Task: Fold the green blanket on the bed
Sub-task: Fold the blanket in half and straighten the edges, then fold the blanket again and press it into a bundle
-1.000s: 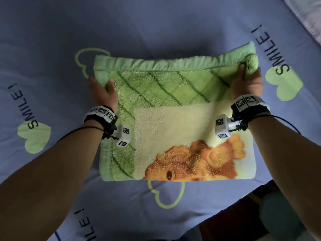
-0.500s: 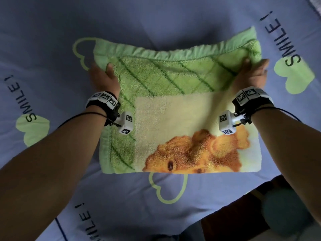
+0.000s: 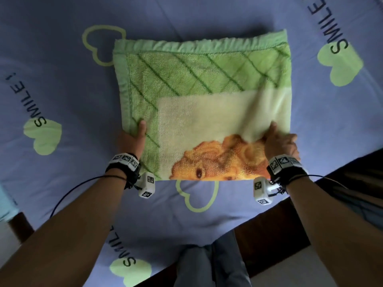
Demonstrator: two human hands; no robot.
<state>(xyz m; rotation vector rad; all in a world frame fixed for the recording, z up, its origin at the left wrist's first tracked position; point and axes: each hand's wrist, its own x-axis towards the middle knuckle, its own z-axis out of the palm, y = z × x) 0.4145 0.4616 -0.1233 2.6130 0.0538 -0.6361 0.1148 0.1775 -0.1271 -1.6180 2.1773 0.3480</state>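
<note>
The green blanket [image 3: 196, 79], with a diamond pattern, a cream panel and an orange animal picture, lies folded into a rectangle on the bed. My left hand [image 3: 132, 141] is at its near-left edge, thumb on top and fingers hidden beneath the cloth. My right hand [image 3: 279, 143] covers the near-right corner, thumb pressed on the cream panel and fingers wrapped over the edge. Both wrists wear black bands with white marker cubes.
The lavender bed sheet [image 3: 62, 79] carries green hearts and "SMILE!" prints all around the blanket. The dark wooden bed frame [image 3: 279, 224] runs diagonally at the lower right. My legs [image 3: 211, 264] stand against the bed's near edge.
Both hands have drawn back from the blanket's far corners to its near corners. The far edge, lifted before, now lies flat on the sheet.
</note>
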